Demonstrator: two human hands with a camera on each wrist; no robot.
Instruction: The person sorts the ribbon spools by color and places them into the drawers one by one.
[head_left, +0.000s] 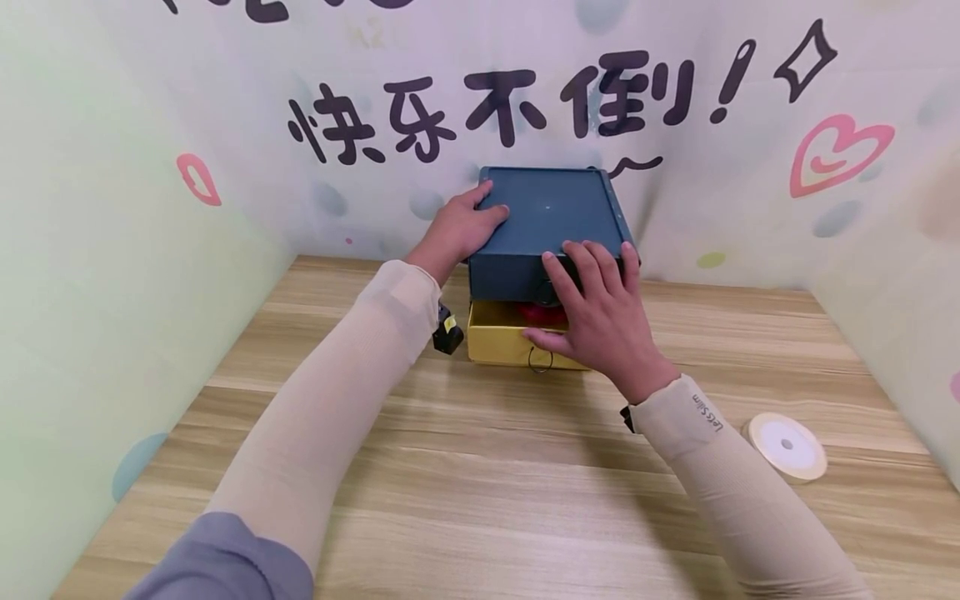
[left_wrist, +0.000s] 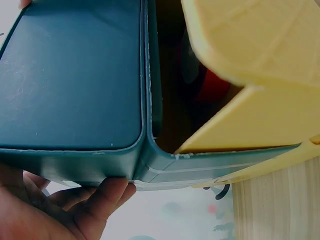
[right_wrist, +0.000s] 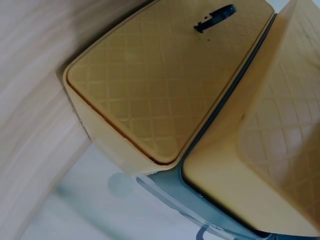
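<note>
A drawer box (head_left: 551,212) with a dark blue top and blue upper drawer stands against the back wall. Below the blue drawer, a yellow drawer (head_left: 495,343) is pulled out, and a red rounded thing (left_wrist: 212,87) lies inside it. My left hand (head_left: 461,227) grips the box's upper left edge, with thumb on top and other fingers along the side. The fingers of my right hand (head_left: 603,321) lie spread across the blue front's top edge. Its thumb reaches down to the yellow drawer's front rim. In the right wrist view, a closed lower yellow drawer (right_wrist: 145,85) shows a dark ring handle (right_wrist: 215,19).
A white ribbon spool (head_left: 787,446) lies at the right on the wooden table (head_left: 480,492). Printed cloth walls (head_left: 750,200) rise behind and at both sides. Small black wrist devices (head_left: 447,332) hang below the sleeves.
</note>
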